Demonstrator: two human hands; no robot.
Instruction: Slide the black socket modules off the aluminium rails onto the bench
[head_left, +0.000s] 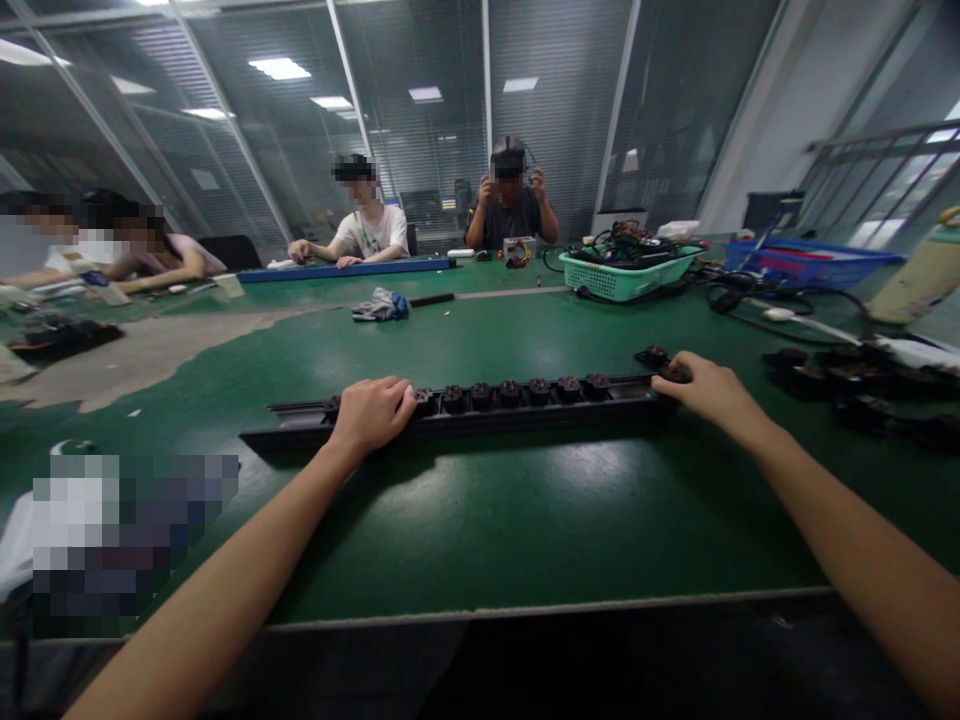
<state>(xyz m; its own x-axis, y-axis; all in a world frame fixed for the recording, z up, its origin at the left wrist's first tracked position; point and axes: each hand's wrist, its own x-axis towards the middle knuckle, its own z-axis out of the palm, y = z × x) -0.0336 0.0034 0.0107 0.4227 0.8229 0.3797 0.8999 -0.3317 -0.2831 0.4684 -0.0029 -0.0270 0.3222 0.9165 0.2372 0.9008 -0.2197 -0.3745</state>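
A long black channel [480, 424] lies crosswise on the green table, with several small black socket modules [509, 391] sitting in a row inside it. Copper-coloured bits show on their tops. My left hand [373, 412] is closed over the channel left of its middle, fingers curled across the row and hiding part of it. At the channel's right end, my right hand [709, 388] pinches another black socket module [679, 374] between thumb and fingers. One more loose module [652, 354] rests on the table just behind that end.
Black parts [847, 385] lie in a pile at the right. Farther back stand a green basket [619, 278] of cables and a blue basket [817, 262]. Gloves [381, 305] lie mid-table. Several people sit around the far side, one by a long blue bar [352, 269].
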